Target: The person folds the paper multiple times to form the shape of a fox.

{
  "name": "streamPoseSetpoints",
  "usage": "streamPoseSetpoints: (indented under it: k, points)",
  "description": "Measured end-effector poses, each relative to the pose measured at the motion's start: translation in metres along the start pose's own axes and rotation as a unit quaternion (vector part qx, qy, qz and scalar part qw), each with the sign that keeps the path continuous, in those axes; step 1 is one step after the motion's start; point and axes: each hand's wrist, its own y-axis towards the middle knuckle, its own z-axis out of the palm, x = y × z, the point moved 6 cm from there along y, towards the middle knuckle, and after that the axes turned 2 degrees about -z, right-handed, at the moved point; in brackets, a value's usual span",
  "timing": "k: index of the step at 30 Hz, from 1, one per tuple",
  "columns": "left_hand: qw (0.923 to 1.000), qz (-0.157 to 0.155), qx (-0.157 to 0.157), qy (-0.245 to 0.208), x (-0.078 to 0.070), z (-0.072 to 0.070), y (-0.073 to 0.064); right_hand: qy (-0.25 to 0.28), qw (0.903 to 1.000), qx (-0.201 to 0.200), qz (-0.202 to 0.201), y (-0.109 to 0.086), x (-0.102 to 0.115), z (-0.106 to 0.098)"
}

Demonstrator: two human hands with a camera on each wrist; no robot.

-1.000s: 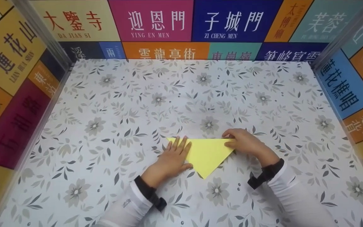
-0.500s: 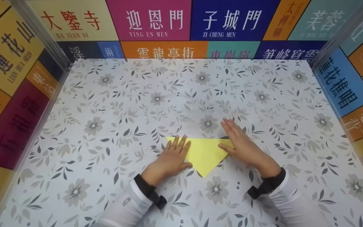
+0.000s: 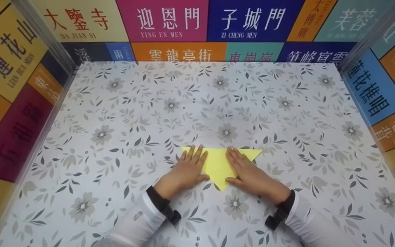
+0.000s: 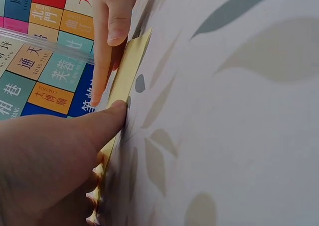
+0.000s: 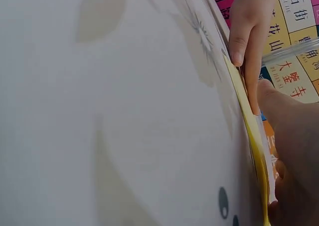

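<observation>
The yellow paper (image 3: 216, 168) stretches left to right (pointing to the near side).

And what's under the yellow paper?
The flower-patterned tabletop shows around the yellow paper, which lies on it. The patch right beneath is covered, so I can't see which bit of the pattern is there, or whether anything else is hidden.

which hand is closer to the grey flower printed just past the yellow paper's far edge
Right. The right hand lies on the yellow paper, its fingers just to the near side of the grey flower; the left hand lies on the paper farther left, so farther away.
</observation>
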Motion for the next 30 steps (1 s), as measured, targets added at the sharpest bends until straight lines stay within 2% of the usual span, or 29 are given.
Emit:
streamPoseSetpoints:
  k: [8, 15, 24, 30]
  points:
    - [0.9999, 0.006, -0.012, 0.000, -0.004, -0.001, -0.001, -0.028, 0.9982, 0.054, 0.002, 0.000, -0.001, 0.007]
    - [0.9998, 0.015, 0.007, -0.013, -0.009, 0.002, 0.001, -0.062, 0.9961, 0.061, -0.009, 0.001, 0.003, 0.010]
    - [0.9996, -0.005, 0.028, -0.002, -0.009, 0.005, 0.004, -0.071, 0.9957, 0.058, -0.015, 0.002, 0.007, 0.011]
    - [0.9996, -0.011, 0.021, 0.016, -0.013, 0.003, 0.004, -0.076, 0.9950, 0.065, 0.000, 0.002, 0.007, 0.011]
